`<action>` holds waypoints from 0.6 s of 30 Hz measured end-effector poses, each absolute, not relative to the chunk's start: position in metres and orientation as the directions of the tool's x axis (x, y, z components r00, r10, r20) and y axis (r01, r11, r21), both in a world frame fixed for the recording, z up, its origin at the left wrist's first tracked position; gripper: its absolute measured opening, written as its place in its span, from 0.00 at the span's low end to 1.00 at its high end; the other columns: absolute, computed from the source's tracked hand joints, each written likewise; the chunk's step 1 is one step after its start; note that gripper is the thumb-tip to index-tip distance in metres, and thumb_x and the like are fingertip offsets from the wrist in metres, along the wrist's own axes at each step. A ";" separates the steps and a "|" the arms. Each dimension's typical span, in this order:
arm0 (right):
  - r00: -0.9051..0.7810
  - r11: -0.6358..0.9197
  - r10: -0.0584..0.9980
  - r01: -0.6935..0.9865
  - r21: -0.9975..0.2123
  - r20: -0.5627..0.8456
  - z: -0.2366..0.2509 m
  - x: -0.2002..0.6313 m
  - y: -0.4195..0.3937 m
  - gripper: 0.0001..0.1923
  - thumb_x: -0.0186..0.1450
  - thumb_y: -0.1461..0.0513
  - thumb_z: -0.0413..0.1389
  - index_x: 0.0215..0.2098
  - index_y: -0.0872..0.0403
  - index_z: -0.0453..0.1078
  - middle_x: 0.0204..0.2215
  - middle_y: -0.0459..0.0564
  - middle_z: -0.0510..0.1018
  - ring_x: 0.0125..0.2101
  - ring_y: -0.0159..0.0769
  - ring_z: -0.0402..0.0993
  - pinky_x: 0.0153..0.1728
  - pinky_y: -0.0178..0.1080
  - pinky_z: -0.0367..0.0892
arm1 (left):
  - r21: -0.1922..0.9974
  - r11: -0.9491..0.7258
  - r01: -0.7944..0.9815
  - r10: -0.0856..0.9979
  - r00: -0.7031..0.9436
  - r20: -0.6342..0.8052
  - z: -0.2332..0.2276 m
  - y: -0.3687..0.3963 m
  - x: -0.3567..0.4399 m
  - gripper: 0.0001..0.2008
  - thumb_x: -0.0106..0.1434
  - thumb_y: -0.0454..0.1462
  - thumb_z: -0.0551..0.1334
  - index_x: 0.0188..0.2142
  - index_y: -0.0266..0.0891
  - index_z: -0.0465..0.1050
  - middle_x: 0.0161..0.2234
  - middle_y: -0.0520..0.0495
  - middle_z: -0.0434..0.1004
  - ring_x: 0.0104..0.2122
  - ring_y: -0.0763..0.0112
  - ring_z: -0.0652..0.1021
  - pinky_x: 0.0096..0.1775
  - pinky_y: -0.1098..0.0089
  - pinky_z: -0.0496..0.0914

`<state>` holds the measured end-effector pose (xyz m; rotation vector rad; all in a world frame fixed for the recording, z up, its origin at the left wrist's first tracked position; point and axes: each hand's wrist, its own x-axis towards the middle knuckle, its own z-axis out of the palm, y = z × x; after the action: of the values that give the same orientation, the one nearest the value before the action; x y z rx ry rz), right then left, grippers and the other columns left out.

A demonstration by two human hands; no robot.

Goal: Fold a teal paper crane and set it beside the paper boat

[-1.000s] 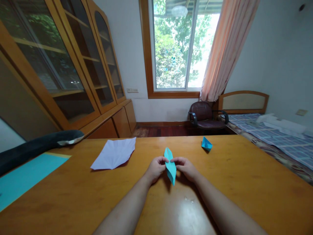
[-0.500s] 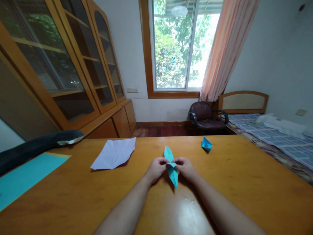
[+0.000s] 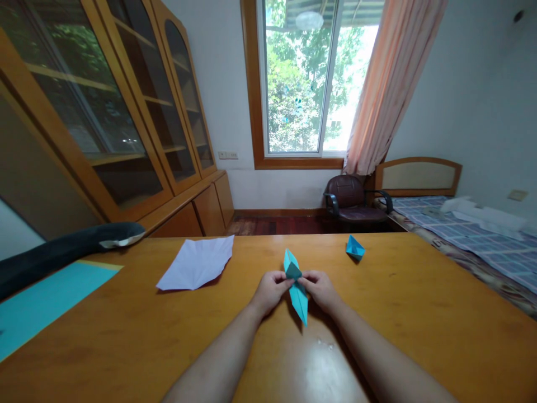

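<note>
A light-blue folded paper [image 3: 299, 305], long with pointed ends, is held just over the table at the centre. My left hand [image 3: 271, 290] pinches its middle from the left, thumb and fingers closed on it. From the other side my right hand [image 3: 320, 288] pinches the same middle part. A small flap stands up between the two hands, towards the far end. Parts of the fingertips are hidden by the paper.
A creased white sheet [image 3: 197, 264] lies left of my hands. Near the far right edge sits a small blue folded paper [image 3: 355, 248]. Blue sheets [image 3: 54, 299] and a dark curved object [image 3: 71, 246] are at the left of the wooden table [image 3: 419, 313].
The middle flap of the folded paper has swung from the near side up towards the far end. Both hands keep their pinch, with the fingers slightly shifted.
</note>
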<state>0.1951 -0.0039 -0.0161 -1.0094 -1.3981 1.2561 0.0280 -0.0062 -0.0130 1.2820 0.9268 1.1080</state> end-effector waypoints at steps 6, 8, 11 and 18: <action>-0.155 0.125 0.980 0.009 -0.992 0.122 -0.015 0.194 -0.004 0.20 0.50 0.47 0.62 0.20 0.57 0.73 0.17 0.45 0.73 0.21 0.31 0.65 0.25 0.34 0.61 | 0.998 -0.054 -0.039 0.969 0.239 0.062 -0.016 -0.005 0.028 0.17 0.50 0.47 0.69 0.24 0.32 0.75 0.22 0.50 0.75 0.23 0.74 0.70 0.28 0.73 0.63; -0.131 0.116 0.985 0.025 -0.993 0.112 -0.015 0.194 -0.004 0.20 0.50 0.47 0.62 0.19 0.57 0.73 0.16 0.45 0.72 0.20 0.31 0.64 0.24 0.34 0.60 | 0.998 -0.060 -0.033 0.975 0.212 0.066 -0.017 -0.005 0.030 0.17 0.49 0.46 0.69 0.24 0.32 0.74 0.21 0.51 0.74 0.23 0.74 0.70 0.28 0.74 0.63; -0.086 0.106 0.991 0.026 -0.994 0.104 -0.016 0.192 -0.004 0.20 0.50 0.48 0.62 0.21 0.57 0.73 0.17 0.46 0.73 0.20 0.31 0.64 0.24 0.34 0.60 | 0.997 -0.070 -0.035 0.981 0.179 0.076 -0.017 -0.005 0.032 0.16 0.49 0.46 0.69 0.23 0.33 0.73 0.21 0.51 0.74 0.22 0.74 0.70 0.27 0.73 0.63; 0.035 0.123 0.992 -0.045 -0.991 0.121 -0.015 0.181 -0.005 0.18 0.48 0.49 0.63 0.22 0.55 0.70 0.18 0.45 0.72 0.21 0.31 0.65 0.25 0.35 0.62 | 0.991 -0.075 -0.114 0.990 0.111 0.088 -0.019 -0.002 0.036 0.15 0.49 0.44 0.69 0.26 0.34 0.71 0.22 0.51 0.74 0.22 0.74 0.71 0.27 0.74 0.65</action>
<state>0.1809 -0.0054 -0.0148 -1.1000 -1.2061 1.1176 0.0360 -0.0023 -0.0192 1.2395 1.0036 1.2315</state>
